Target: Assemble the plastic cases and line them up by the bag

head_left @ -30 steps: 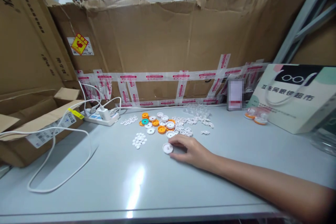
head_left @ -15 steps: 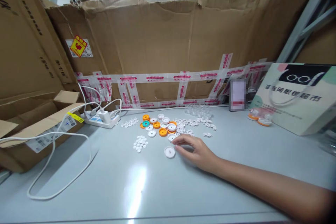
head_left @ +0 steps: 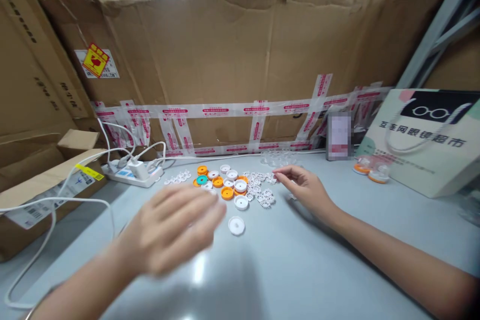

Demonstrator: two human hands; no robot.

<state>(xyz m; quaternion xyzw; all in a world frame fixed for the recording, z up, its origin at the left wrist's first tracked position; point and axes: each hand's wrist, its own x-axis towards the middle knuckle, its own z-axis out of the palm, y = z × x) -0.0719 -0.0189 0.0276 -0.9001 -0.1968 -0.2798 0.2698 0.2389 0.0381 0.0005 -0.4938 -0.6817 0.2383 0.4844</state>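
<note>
My left hand (head_left: 176, 230) is over the near left part of the table, smeared by motion; what its fingers do cannot be made out. My right hand (head_left: 307, 190) is at the right end of a heap of small white openwork pieces (head_left: 258, 187), thumb and fingertips pinched together. Whatever may be between them is too small to name. A white round cap (head_left: 236, 226) lies alone in front, with a small peg at its middle. Behind it are another white cap (head_left: 241, 202) and a cluster of orange caps (head_left: 227, 193), white ones and one teal cap (head_left: 201, 180).
Several clear domes (head_left: 279, 158) stand at the back. Two orange-based clear pieces (head_left: 378, 172) sit by a paper bag (head_left: 420, 160). A phone (head_left: 339, 135) leans against the cardboard. At left are a power strip (head_left: 131, 176), a white cable (head_left: 108, 205) and an open carton (head_left: 48, 180).
My right hand has moved right and back, away from the lone white cap to the openwork pieces. My left hand has come into view, covering the small white discs. The view has shifted slightly.
</note>
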